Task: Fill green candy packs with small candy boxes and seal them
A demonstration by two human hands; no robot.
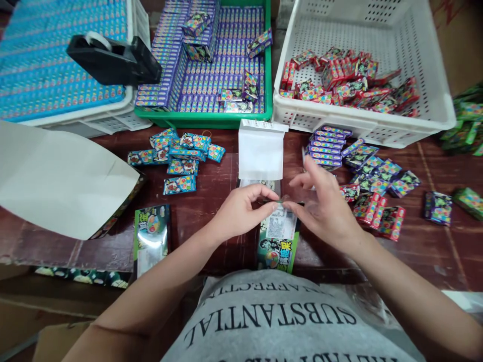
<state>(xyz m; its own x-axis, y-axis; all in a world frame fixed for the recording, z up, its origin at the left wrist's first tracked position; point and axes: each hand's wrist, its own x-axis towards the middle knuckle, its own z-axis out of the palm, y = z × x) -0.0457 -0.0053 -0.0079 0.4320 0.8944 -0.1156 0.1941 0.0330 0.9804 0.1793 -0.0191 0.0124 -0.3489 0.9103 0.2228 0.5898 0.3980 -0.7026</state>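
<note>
In front of me lies a green-and-black printed carton [277, 246], its white inner flap [260, 153] spread out at the far end. My left hand [249, 203] pinches the carton's middle edge between thumb and bent fingers. The thumb of my right hand [320, 203] touches that edge from the other side, while its other fingers are raised and spread, slightly blurred. A second printed carton [151, 234] lies to the left of my left forearm. Small blue candy boxes [180, 184] lie beyond my left hand; purple boxes [326, 146] and red boxes [390, 221] are near my right.
A green crate [204, 119] of purple boxes stands at the back, with a white crate [362, 120] of loose red boxes right of it. A black tape dispenser [113, 60] rests on the crate of blue boxes [41, 65]. White-backed card [64, 176] lies at left.
</note>
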